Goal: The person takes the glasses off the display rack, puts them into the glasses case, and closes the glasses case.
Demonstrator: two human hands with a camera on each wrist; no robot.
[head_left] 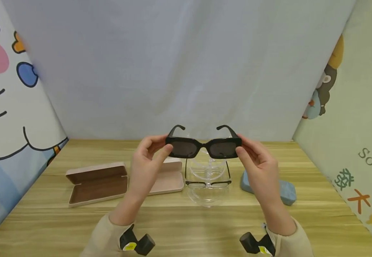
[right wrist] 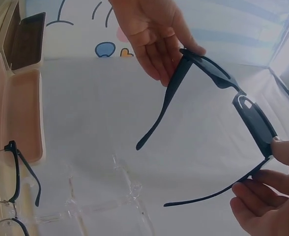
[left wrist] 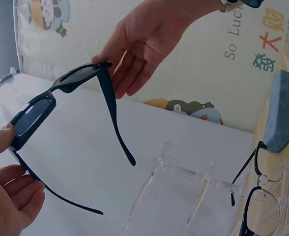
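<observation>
- Holding dark sunglasses (head_left: 203, 144) up at the centre of the head view, lenses toward the wearer; probably gripped at both outer corners to keep the front level and most of each lens untouched;
- Pinching one corner with the left hand (head_left: 145, 164), left of centre, thumb on the front and fingers curled behind near the hinge; only partly closed, the thin frame needing little more;
- Pinching the other corner with the right hand (head_left: 259, 164), right of centre, in a near-mirror grip, just as partly closed; likely sharing the weight;
- Pointing both unfolded side arms away, toward the back of the frame; apart from the clear stand (head_left: 209, 174) in the wrist views;
- Showing, on that stand below centre, thin glasses (head_left: 192, 182) with arms spread; presumably so propped to face forward;
- Leaving a brown-lined case (head_left: 99, 187) open at lower left, with a pink-lined case (head_left: 169, 180) open and partly behind the left hand; perhaps for easy access;
- Keeping a blue case (head_left: 288, 192) at lower right, apparently closed, partly hidden by the right hand.
</observation>
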